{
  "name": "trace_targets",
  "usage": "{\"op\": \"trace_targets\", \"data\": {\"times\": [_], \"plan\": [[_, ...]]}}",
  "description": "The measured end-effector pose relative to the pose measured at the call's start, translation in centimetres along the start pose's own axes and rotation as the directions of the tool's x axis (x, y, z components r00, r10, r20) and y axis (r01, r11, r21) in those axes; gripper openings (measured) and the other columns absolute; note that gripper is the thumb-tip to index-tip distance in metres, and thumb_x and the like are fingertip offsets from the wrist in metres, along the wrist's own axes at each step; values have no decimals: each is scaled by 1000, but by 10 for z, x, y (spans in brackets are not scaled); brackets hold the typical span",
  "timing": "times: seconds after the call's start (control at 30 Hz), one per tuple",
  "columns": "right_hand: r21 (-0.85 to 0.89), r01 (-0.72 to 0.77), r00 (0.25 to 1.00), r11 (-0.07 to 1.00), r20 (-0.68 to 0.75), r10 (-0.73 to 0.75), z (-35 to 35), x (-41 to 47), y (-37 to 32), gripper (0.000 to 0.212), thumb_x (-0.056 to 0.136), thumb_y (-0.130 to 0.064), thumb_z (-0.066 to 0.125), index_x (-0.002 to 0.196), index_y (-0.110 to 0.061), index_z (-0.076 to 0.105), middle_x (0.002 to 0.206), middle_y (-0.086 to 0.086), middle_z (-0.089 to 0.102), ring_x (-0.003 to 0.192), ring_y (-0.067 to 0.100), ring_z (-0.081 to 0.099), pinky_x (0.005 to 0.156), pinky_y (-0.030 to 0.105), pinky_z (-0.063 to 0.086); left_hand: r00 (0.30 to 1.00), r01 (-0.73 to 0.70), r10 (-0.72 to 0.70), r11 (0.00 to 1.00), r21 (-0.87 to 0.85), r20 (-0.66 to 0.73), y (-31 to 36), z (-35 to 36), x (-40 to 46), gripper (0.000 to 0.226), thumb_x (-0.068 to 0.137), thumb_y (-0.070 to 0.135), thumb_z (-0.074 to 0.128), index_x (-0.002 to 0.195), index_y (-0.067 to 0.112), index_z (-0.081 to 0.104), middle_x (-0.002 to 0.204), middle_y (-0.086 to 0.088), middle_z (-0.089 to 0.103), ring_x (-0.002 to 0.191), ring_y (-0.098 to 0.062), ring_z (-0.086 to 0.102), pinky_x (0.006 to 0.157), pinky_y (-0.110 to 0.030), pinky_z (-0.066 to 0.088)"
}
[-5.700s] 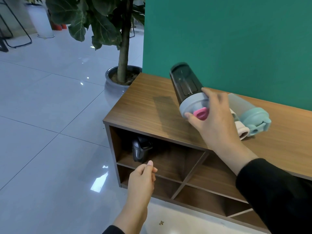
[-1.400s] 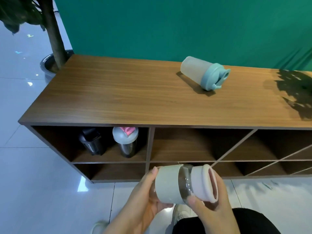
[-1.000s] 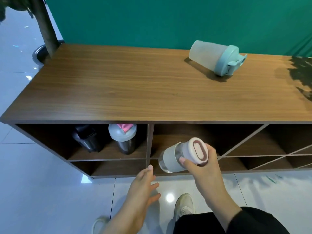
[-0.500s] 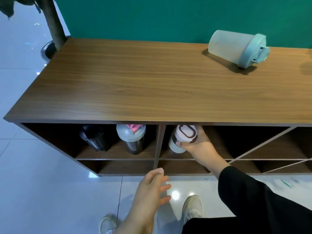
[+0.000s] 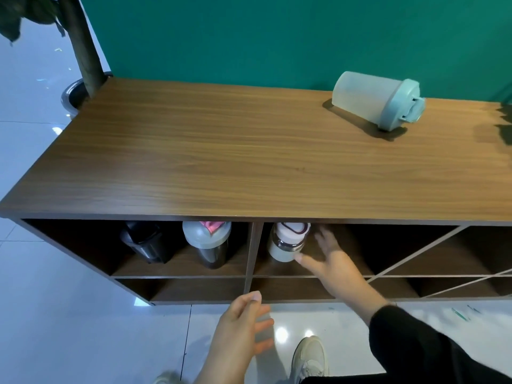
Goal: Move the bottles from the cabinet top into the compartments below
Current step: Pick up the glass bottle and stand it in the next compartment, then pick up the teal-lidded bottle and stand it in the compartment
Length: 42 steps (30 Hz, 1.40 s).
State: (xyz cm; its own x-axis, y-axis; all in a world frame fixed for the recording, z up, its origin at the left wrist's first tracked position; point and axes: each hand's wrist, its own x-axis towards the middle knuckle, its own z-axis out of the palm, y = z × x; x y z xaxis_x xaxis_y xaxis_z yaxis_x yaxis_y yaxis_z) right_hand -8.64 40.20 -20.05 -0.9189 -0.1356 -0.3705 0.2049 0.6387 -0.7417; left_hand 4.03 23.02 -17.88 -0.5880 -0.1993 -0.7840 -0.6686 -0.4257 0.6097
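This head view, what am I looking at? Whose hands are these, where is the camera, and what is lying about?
No machine here: a person wears one camera on the head, looking forward and down, so you see that person's own two bare hands. The right hand is open beside a pale bottle with a pink lid, which stands upright in an upper compartment of the wooden cabinet; nothing is in its grip. The left hand hangs open and empty above the floor. The compartment to the left holds a black bottle and a dark bottle with a grey and pink lid. On the cabinet top, one frosted bottle with a mint lid lies on its side, not yet moved down.
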Motion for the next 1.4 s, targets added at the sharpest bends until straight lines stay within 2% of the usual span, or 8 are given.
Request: {"op": "trace_targets", "data": {"times": [0.13, 0.27, 0.4, 0.63, 0.8, 1.0, 1.17, 1.4], "plan": [[-242, 113, 991, 964, -48, -128, -36, -70, 1, 55, 79, -68, 55, 118, -32, 68, 102, -14, 76, 99, 7, 70, 79, 15, 48, 1000, -7, 7, 1000, 4, -3, 5, 3, 1, 8, 99, 33, 58, 98, 26, 62, 101, -3, 72, 94, -24, 70, 83, -45, 60], [-220, 358, 824, 907, -381, -418, -88, -109, -42, 17, 85, -49, 64, 74, -37, 66, 70, -11, 69, 69, 9, 65, 56, 9, 44, 1000, -22, 22, 999, 31, -6, 6, 6, 0, 12, 99, 31, 58, 101, 22, 64, 100, -7, 73, 94, -27, 70, 86, -48, 59], [-241, 390, 691, 889, -561, -455, -141, -71, -84, 39, 82, -46, 69, 113, -25, 62, 101, -1, 67, 89, 11, 64, 74, 11, 46, 1000, -13, 14, 998, 54, -12, 7, 8, 0, 14, 100, 29, 57, 101, 18, 65, 98, -10, 73, 91, -29, 71, 71, -42, 59], [-128, 252, 806, 959, -521, -281, -200, 40, -142, 115, 71, -55, 81, 159, -23, 14, 162, 6, 23, 146, 22, 29, 115, 39, 28, 995, -77, 84, 987, 138, -48, 2, 7, -5, 17, 101, 32, 55, 97, 20, 67, 90, -9, 76, 81, -30, 73, 64, -37, 60], [-170, 147, 901, 974, -384, -203, -213, 75, -147, 107, 67, -60, 82, 152, -18, 32, 149, 7, 46, 120, 22, 52, 92, 32, 43, 995, -86, 94, 983, 162, -42, 2, 5, -4, 18, 101, 32, 53, 98, 21, 66, 92, -9, 76, 79, -27, 74, 65, -36, 59], [-320, 169, 808, 932, -496, -317, -193, 82, -144, 100, 62, -59, 84, 143, -20, 41, 138, 11, 47, 121, 27, 53, 102, 45, 48, 995, -85, 92, 979, 183, -27, -1, 9, 1, 16, 101, 31, 55, 97, 21, 67, 87, -9, 76, 73, -25, 73, 63, -33, 59], [-276, 432, 638, 859, -579, -507, -177, 17, -145, 87, 68, -45, 85, 140, -20, 43, 127, 1, 40, 112, 9, 43, 93, 7, 36, 985, -172, 172, 970, 170, 15, -2, 8, -3, 23, 100, 34, 54, 102, 17, 70, 81, -8, 79, 74, -28, 74, 63, -39, 58], [-408, 612, 687, 677, -149, -711, -143, -162, -103, 92, 55, -60, 82, 137, -32, 50, 119, -7, 53, 117, 1, 52, 96, 16, 43, 963, -191, 227, 956, -224, 148, 14, 3, -45, 72, 89, 63, 29, 99, 1, 65, 69, -20, 75, 51, -35, 66, 38, -35, 52]]}}
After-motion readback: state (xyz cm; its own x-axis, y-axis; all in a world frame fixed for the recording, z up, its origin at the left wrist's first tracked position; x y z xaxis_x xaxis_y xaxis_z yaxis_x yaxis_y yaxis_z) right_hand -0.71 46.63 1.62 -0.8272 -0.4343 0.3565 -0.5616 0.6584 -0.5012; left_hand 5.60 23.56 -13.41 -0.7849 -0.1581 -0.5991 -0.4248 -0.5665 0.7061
